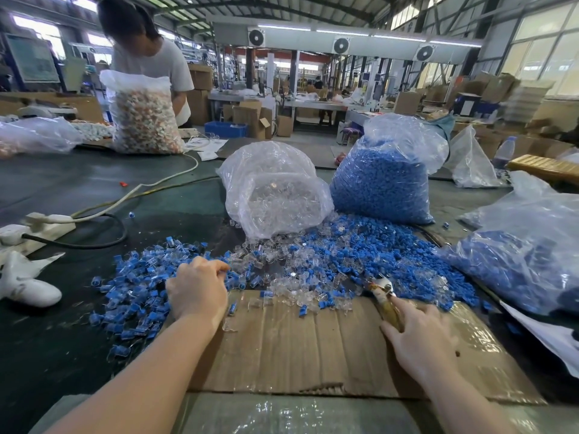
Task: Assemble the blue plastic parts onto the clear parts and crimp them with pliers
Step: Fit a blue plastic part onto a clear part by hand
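Glossy plastic bag point(275, 183), matt cardboard point(313, 346)

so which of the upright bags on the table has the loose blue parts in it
The tall bag of blue parts right of centre, directly behind the spilled pile. The bag beside it holds clear parts, and the far left bag, by the other person, holds pale orange-and-white pieces.

— Where are the blue plastic parts point(360, 245)?
— Heaped loose on the dark table, mixed with the clear parts point(291, 283) at the cardboard's far edge.
— And the pliers point(383, 292)?
— Lying on the cardboard, jaws toward the heap.
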